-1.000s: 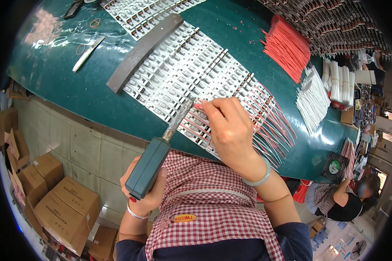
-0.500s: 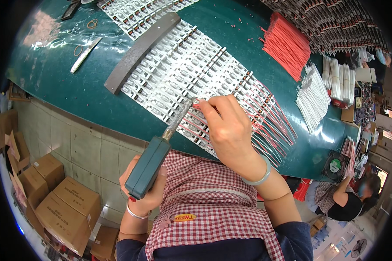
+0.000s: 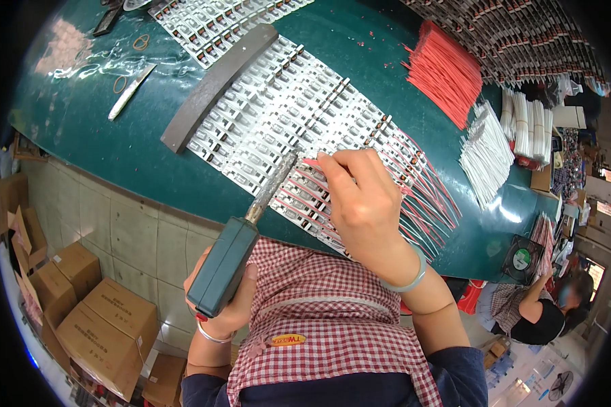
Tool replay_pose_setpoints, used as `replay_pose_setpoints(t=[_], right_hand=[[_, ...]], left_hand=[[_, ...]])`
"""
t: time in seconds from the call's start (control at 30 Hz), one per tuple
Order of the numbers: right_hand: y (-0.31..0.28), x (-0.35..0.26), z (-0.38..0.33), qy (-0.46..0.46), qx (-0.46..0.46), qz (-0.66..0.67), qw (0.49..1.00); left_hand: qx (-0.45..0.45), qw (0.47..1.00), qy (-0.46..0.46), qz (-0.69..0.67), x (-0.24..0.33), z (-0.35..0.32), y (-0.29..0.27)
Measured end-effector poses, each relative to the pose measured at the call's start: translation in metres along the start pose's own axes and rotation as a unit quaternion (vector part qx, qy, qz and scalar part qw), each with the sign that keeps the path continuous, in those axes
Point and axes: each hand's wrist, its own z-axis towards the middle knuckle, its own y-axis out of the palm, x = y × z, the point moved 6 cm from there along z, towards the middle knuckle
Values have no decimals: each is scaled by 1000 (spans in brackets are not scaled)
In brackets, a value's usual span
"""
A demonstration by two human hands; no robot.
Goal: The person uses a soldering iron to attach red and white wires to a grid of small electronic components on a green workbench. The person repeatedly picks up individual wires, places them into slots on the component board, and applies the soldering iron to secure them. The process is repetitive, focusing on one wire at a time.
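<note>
My left hand [image 3: 243, 297] is wrapped round the handle of a green soldering gun [image 3: 223, 266]. Its long grey tip [image 3: 275, 183] points up and to the right, over the rows of small white-and-metal parts [image 3: 265, 129]. Between thumb and forefinger, my right hand [image 3: 368, 207] pinches a red wire [image 3: 311, 162] just right of the tip; whether wire and tip touch I cannot tell. Red and white wires [image 3: 424, 197] trail from the right-hand rows, and more red wires run across the near rows, partly hidden under my right hand.
A dark curved bar [image 3: 217, 88] lies along the left end of the rows. Bundles of red wires [image 3: 447, 74] and white wires [image 3: 487, 152] lie at right. A knife [image 3: 130, 93] rests at far left. Cardboard boxes [image 3: 105, 325] stand below left; a co-worker [image 3: 533, 308] sits at right.
The soldering gun has drawn back slightly down and to the left. My right hand has shifted a little right and down, with the red wire still pinched.
</note>
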Motion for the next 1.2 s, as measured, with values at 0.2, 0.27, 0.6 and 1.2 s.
replay_pose_setpoints(t=[0.2,0.27,0.6,1.2], right_hand=[[6,7,-2,12,3,11,1000],[6,7,-2,16,4,16,1000],[6,7,0,20,-10,18,1000],[6,6,2,14,-23,6,1000]], left_hand=[[-13,1000,-6,3,-2,4,5],[-17,1000,-8,5,-3,3,6],[-26,1000,11,13,-2,7,9],[-22,1000,-14,12,2,7,6]])
